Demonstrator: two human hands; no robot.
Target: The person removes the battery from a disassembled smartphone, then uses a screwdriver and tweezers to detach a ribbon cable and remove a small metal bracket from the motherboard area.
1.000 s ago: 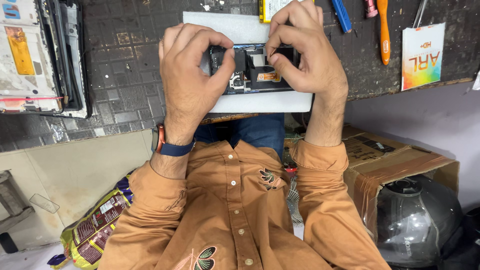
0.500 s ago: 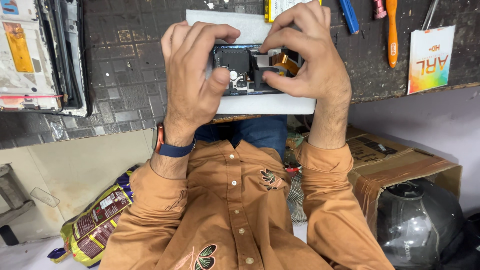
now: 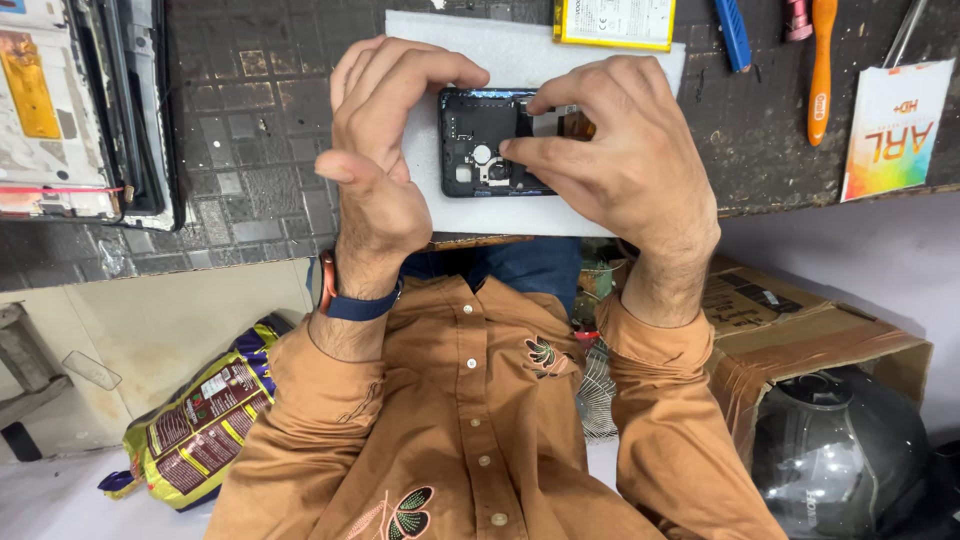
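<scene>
2 containers show in the head view, both low at the right under the table edge: an open cardboard box (image 3: 800,330) with flat printed packets lying in its top, and just below it a dark rounded helmet (image 3: 840,460) whose inside cannot be made out. On the floor at the lower left lies a yellow and purple snack bag (image 3: 195,425).

On the dark gridded work mat (image 3: 250,170), a white foam pad (image 3: 520,210) carries the opened phone (image 3: 490,140), back cover off, dark frame and small metal parts showing. A yellow-edged battery (image 3: 615,22) lies at the pad's far edge, touching it. Right of that lie a blue tool (image 3: 733,30), an orange-handled tool (image 3: 820,65) and a bright printed card (image 3: 895,125) at the table's edge. At the far left sits a stack of dismantled phone frames (image 3: 85,110), well apart from the pad. Nothing lies between the hands and the phone.

The left hand (image 3: 385,160) is curled, its fingertips pressing the phone's top left corner and its thumb lifted free beside the phone's edge; a blue band with an orange watch (image 3: 340,295) circles the wrist. The right hand (image 3: 625,165) covers the phone's right half, fingers bent, with 2 fingertips pinched down on the parts near its middle. A small orange piece shows by its knuckles; what it is cannot be told.
</scene>
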